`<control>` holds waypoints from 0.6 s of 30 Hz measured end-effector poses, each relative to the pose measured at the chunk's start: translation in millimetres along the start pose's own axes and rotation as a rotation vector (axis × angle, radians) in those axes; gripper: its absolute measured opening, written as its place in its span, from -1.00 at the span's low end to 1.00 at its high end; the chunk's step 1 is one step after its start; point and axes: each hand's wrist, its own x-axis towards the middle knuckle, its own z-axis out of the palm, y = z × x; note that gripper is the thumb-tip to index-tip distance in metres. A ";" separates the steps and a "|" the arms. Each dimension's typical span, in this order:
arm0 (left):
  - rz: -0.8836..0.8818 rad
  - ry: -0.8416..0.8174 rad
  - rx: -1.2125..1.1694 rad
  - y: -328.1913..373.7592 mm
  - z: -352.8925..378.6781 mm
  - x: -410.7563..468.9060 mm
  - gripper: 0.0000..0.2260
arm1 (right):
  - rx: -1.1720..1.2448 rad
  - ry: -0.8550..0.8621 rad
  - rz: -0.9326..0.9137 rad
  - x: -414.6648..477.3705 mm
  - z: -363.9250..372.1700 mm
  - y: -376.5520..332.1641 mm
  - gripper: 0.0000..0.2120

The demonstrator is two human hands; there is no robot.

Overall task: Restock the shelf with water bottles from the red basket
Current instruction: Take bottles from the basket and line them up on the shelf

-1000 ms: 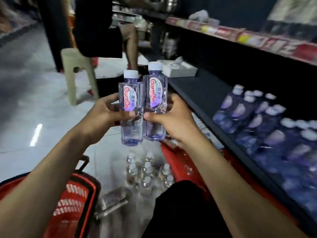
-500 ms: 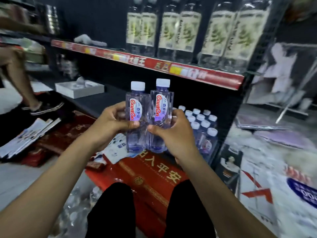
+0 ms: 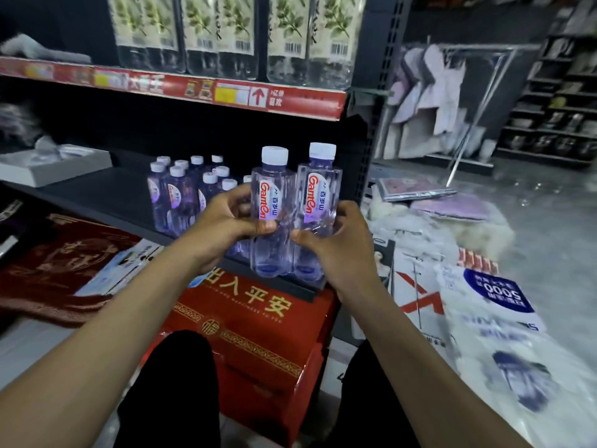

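Observation:
My left hand (image 3: 223,227) grips a clear water bottle (image 3: 273,202) with a white cap and a red-lettered label. My right hand (image 3: 339,250) grips a second, matching bottle (image 3: 318,205). Both stand upright, side by side and touching, with their bases down at the front right corner of the dark lower shelf (image 3: 106,195). Several matching bottles (image 3: 181,192) stand in a group on the shelf just behind and left of them. The red basket is out of view.
A red price strip (image 3: 193,88) edges the upper shelf, which carries tall green-labelled bottles (image 3: 226,30). A white box (image 3: 48,163) lies on the lower shelf at left. Red boxes (image 3: 255,321) sit below the shelf, and bags (image 3: 484,318) cover the floor at right.
The view has swung right from the aisle and basket to the shelf. Both hands have carried the two bottles toward the shelf's right end, down near its front edge.

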 end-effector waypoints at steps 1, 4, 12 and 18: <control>-0.003 -0.004 0.007 -4.0 5.0 0.2 -0.55 | -0.004 0.020 0.004 -0.9 -2.4 6.4 -0.53; -0.025 0.000 0.055 -27.5 17.1 -0.2 -0.51 | -0.002 0.053 0.041 -3.9 -4.6 32.6 -0.48; -0.110 0.145 0.039 -104.2 26.5 20.8 -0.57 | 0.003 0.107 0.109 19.0 7.0 109.0 -0.48; -0.092 0.177 0.071 -133.3 23.5 39.4 -0.53 | -0.041 0.115 0.043 35.6 21.5 134.9 -0.49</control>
